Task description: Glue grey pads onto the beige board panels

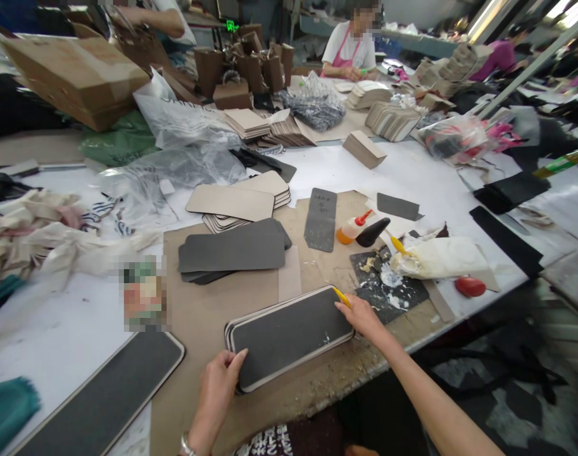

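A stack of rounded rectangular panels point(293, 342), dark grey on top with pale rims, lies near the table's front edge. My left hand point(217, 386) grips its left end, thumb on the top panel. In my right hand point(362, 316) is a yellow glue spreader point(342, 297), pinched with its tip at the panel's far right corner. White smears mark the top panel near its right end. Behind the stack lie loose dark grey pieces point(232, 246) and beige boards point(232, 201). To the right, a dark board point(388, 288) carries white glue.
Beside the glue board are a white glue container point(440, 256), a red-capped bottle point(352, 228) and a red oval object point(470, 286). Another long dark panel point(113, 392) lies at left. Plastic bags point(188, 139) and a carton point(80, 76) are behind. A person point(349, 47) sits across the table.
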{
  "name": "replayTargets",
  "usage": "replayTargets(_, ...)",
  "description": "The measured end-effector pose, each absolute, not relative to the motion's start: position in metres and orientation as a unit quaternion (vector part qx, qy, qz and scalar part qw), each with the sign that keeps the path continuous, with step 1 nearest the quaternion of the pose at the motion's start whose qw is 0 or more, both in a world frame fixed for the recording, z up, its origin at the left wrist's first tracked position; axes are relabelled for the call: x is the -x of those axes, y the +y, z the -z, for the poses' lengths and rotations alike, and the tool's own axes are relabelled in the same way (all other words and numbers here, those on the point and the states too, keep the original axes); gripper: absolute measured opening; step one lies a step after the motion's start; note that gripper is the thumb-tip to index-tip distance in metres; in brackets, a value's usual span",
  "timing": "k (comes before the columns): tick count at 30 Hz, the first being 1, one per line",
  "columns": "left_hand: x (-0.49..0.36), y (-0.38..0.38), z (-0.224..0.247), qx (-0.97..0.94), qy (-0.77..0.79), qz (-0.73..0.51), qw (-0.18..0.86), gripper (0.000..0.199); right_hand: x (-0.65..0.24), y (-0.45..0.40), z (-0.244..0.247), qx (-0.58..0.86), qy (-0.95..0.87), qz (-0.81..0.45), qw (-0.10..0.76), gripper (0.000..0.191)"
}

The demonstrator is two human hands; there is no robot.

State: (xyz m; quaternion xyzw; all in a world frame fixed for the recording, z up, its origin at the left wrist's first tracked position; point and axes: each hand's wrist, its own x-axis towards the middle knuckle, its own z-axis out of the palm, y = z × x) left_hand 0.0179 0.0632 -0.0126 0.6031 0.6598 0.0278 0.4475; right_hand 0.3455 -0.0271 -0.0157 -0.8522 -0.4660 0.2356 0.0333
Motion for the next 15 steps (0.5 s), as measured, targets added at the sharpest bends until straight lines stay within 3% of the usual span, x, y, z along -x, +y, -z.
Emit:
replayTargets(8,-0.021,0.063,0.009,-0.586,0.670,-0.055,0.452,0.044,-0.347,-0.023,0.017,0.857,-0.451,-0.247,0.010,0.024)
replayTargets(15,-0.018,0.061,-0.004,-0.611,0.678,-0.082,0.402,0.039,-0.350,-0.036,0.021,0.874,-0.458,-0.162,-0.001,0.024)
